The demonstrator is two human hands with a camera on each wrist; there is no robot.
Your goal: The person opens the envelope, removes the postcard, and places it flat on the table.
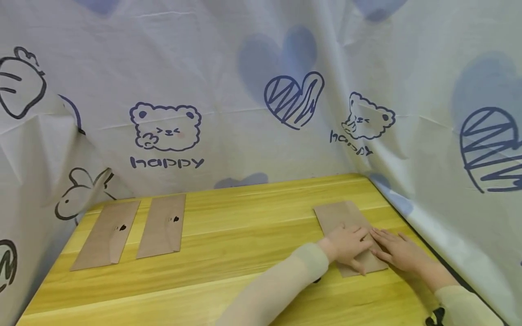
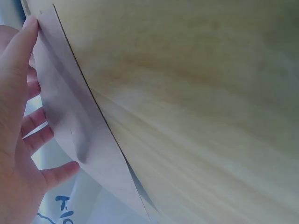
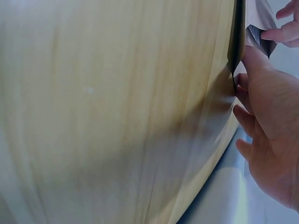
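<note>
A brown paper envelope (image 1: 338,215) lies at the right side of the wooden table. My left hand (image 1: 348,244) rests across its middle with the fingers spread, and the left wrist view shows this hand (image 2: 23,112) along the paper's edge. At the envelope's right edge, my right hand (image 1: 401,253) pinches the paper between thumb and fingers. In the right wrist view, the paper (image 3: 259,16) gapes near the right hand (image 3: 275,112), and left fingertips reach into that fold. The hands cover part of the envelope's right side.
Two more brown envelopes, the outer one (image 1: 108,235) and the inner one (image 1: 163,226), lie side by side at the table's left, each with a small black print. White printed cloth (image 1: 228,136) hangs behind and beside the wooden table (image 1: 244,226).
</note>
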